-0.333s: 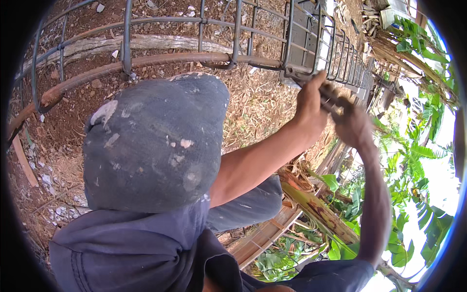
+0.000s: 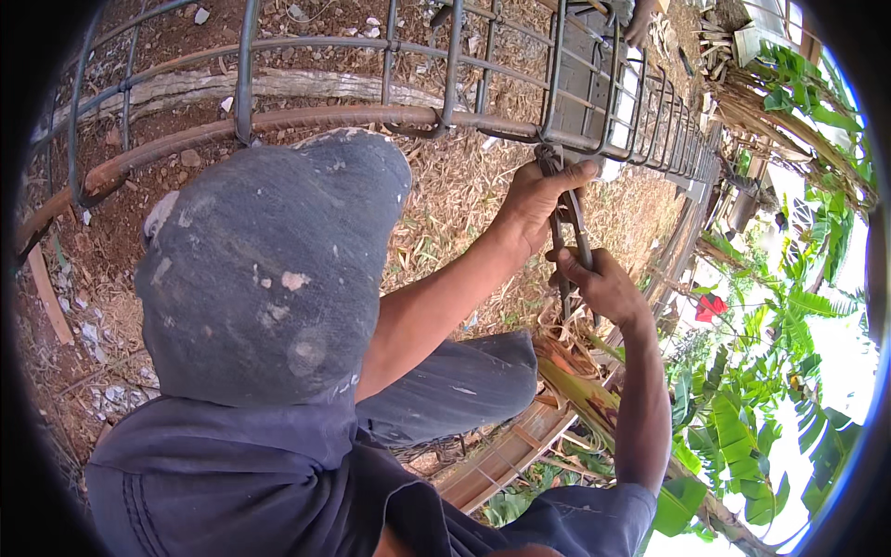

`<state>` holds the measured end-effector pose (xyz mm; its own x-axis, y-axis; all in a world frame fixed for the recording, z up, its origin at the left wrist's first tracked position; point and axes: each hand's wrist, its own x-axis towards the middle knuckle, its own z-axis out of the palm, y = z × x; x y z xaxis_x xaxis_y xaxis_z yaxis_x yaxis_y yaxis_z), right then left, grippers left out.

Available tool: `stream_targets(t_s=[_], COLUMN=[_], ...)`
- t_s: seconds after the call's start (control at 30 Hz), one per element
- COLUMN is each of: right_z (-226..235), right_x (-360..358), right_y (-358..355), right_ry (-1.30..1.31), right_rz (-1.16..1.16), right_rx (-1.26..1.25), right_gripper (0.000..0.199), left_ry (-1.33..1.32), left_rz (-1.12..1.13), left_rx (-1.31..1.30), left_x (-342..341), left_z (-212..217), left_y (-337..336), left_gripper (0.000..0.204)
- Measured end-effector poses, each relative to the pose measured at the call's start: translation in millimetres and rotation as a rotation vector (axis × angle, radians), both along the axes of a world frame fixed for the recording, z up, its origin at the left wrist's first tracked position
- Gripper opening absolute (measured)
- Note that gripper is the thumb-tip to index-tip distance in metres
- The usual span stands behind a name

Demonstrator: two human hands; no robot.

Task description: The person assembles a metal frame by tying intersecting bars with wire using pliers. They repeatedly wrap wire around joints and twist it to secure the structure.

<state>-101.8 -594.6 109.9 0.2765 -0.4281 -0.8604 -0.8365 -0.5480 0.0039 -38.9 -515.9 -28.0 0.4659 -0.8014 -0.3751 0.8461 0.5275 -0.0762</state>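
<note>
Dark metal pincers (image 2: 580,223) are held in both of my hands, jaws upward and handles pointing down. Their jaws sit at the rusty lower bar of a steel rebar cage (image 2: 501,123), by a stirrup; I cannot tell whether they bite on a wire. My left hand (image 2: 538,200) is closed round the upper part of the pincers, thumb stretched across. Lower down, my right hand (image 2: 608,288) wraps the handles. My dusty dark trouser knee (image 2: 269,269) fills the view left of my left forearm.
The cage runs across the top and away to the far right. Another person's hand (image 2: 639,20) shows beyond it. A grey board (image 2: 585,79) lies behind the bars. Straw (image 2: 483,204), reddish soil and white chips cover the ground. Banana plants (image 2: 742,436) grow at right.
The pincers have swung from a slanted pose to a steeper one, and both hands moved left and down. My knee shifted slightly left. The other person's hand has come into view.
</note>
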Motion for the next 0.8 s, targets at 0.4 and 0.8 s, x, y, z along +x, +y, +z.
stream_targets(t_s=[0.4,0.8], right_z=[9.2,7.5], right_x=[23.7,4.4], right_y=[-16.0,-36.8], right_ry=[0.031,-0.149], right_rz=[0.433,0.224], right_rx=[-0.324,-0.152], right_gripper=[0.033,0.061], left_ry=[0.131,0.267], left_rz=[0.215,0.076], left_rx=[-0.085,-0.134], left_x=[-11.7,-10.6], left_z=[-3.0,11.5], left_y=[-34.8,-45.2], left_gripper=[0.018,0.046])
